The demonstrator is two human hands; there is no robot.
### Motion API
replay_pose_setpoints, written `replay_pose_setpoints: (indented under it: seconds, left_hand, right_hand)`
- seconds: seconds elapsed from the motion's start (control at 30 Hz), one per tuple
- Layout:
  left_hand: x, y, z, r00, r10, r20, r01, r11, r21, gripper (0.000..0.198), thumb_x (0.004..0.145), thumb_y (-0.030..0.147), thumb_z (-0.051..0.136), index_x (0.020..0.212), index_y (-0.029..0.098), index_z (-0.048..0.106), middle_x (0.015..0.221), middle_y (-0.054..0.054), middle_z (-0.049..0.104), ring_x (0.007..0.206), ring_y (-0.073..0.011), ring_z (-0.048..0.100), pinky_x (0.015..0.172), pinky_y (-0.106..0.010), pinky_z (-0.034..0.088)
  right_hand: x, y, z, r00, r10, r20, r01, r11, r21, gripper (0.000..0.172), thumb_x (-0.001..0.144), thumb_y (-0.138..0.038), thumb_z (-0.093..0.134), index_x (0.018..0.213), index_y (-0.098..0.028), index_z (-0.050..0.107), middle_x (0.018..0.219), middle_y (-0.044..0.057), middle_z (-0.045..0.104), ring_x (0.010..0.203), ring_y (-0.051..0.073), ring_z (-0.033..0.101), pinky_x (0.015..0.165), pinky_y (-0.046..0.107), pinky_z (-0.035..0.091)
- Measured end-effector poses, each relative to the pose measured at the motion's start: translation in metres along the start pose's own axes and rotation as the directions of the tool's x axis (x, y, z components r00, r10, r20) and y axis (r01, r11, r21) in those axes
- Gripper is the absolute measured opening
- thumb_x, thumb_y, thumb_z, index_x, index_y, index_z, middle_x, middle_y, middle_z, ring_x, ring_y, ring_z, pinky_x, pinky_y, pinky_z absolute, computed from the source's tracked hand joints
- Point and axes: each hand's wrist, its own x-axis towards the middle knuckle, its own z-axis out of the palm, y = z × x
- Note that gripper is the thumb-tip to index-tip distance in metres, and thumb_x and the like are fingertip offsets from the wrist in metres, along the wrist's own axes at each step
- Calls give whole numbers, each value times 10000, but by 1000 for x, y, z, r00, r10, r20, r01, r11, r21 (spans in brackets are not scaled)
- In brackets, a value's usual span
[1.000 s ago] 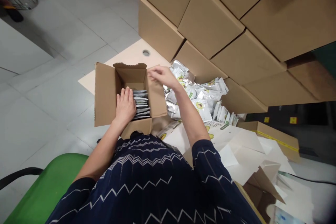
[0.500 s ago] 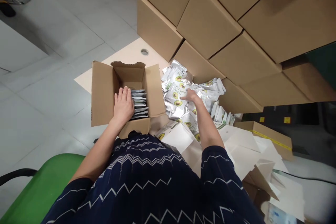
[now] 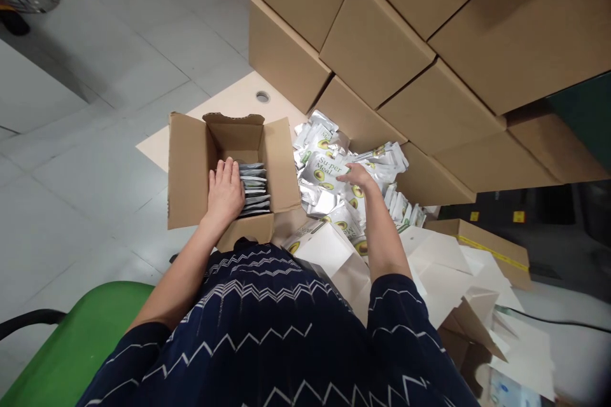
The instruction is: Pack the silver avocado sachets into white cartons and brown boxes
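An open brown cardboard box [image 3: 188,172] stands on the floor in front of me, with a row of silver pouches [image 3: 254,189] standing inside it. My left hand [image 3: 224,189] lies flat in the box, fingers stretched out against that row. To the right lies a heap of silver avocado-print pouches [image 3: 382,168]. My right hand [image 3: 359,175] is on the heap, its fingers closed on one pouch [image 3: 323,170] marked "Super Meal", lifted slightly.
Stacked closed cardboard boxes [image 3: 377,38] rise behind the heap. White flat cartons and paper [image 3: 443,267] lie at the right, with a small brown box [image 3: 491,251] behind them. A green chair seat [image 3: 76,350] is at lower left. A beige board [image 3: 238,98] lies under the open box.
My right hand left the open box, swung right to the heap and took hold of a pouch. My left hand stayed against the pouches in the box.
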Motion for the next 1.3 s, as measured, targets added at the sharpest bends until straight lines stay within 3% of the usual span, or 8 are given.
replay_pose_setpoints:
  seconds: [0.2, 0.33, 0.43, 0.63, 0.77, 0.93, 1.17, 1.3]
  left_hand:
    - [-1, 0, 1, 1000, 6, -16, -6, 1000, -3, 613, 967, 264, 283, 1524, 17, 358, 1614, -216, 323, 1535, -359, 202, 1234, -602, 157]
    - [-2, 2, -1, 1000, 3, -14, -2, 1000, 18, 612, 970, 263, 271, 1503, -20, 377, 1603, -235, 333, 1527, -368, 219, 1234, -593, 169]
    - [-2, 3, -2, 1000, -5, -15, 6, 999, 31, 608, 968, 262, 278, 1503, -8, 382, 1602, -224, 343, 1526, -357, 227, 1237, -579, 177]
    - [-1, 3, -2, 1000, -18, -2, 18, 998, 66, 600, 964, 250, 293, 1502, 2, 390, 1601, -214, 352, 1525, -347, 238, 1238, -558, 193]
    - [-1, 2, 0, 1000, -11, -2, 11, 996, 90, 606, 970, 251, 274, 1495, -29, 388, 1597, -227, 351, 1519, -358, 248, 1236, -555, 205]
    - [-1, 2, 3, 1000, -16, -10, 17, 995, 98, 602, 978, 258, 264, 1491, -26, 398, 1592, -218, 364, 1507, -361, 278, 1235, -553, 212]
    - [-1, 1, 2, 1000, -28, -4, 28, 995, 98, 602, 971, 252, 283, 1498, -19, 387, 1599, -214, 354, 1511, -358, 270, 1231, -555, 219]
    - [-1, 2, 2, 999, -42, 0, 42, 995, 91, 599, 968, 250, 296, 1504, -4, 383, 1602, -211, 349, 1521, -343, 252, 1233, -547, 218]
  right_hand:
    - [-30, -21, -27, 969, -187, -164, 238, 887, 395, 461, 560, -442, 828, 887, -172, 646, 802, 16, 703, 698, 161, 646, 677, 313, 563]
    - [-52, -64, -44, 828, -349, -439, 538, 716, 445, 422, 759, -512, 713, 1051, -211, 668, 985, 46, 727, 897, 199, 694, 811, 368, 580]
    - [-73, -115, -41, 683, -529, -503, 727, 561, 396, 368, 881, -538, 613, 1104, -251, 672, 1017, 27, 715, 953, 190, 690, 830, 361, 581]
    - [-96, -227, 15, 476, -874, -95, 879, 469, 87, 323, 1005, -363, 500, 1254, -221, 649, 1170, 30, 698, 1086, 185, 642, 957, 338, 516]
    - [-76, -272, 63, 549, -819, 166, 830, 513, -218, 349, 1029, -264, 441, 1344, -242, 589, 1218, 45, 696, 1103, 189, 635, 959, 320, 473]
    - [-40, -293, 103, 606, -728, 322, 793, 520, -317, 293, 1013, -264, 469, 1251, -241, 639, 1161, 56, 720, 1034, 207, 647, 834, 278, 452]
    - [-7, -295, 147, 515, -599, 614, 837, 505, -210, 231, 984, -183, 528, 1124, -140, 707, 1207, 94, 725, 1020, 168, 656, 796, 208, 427]
    - [0, -292, 145, 484, -609, 628, 835, 537, -123, 347, 1053, -257, 423, 1049, -80, 720, 1167, 141, 734, 1019, 162, 665, 865, 215, 442]
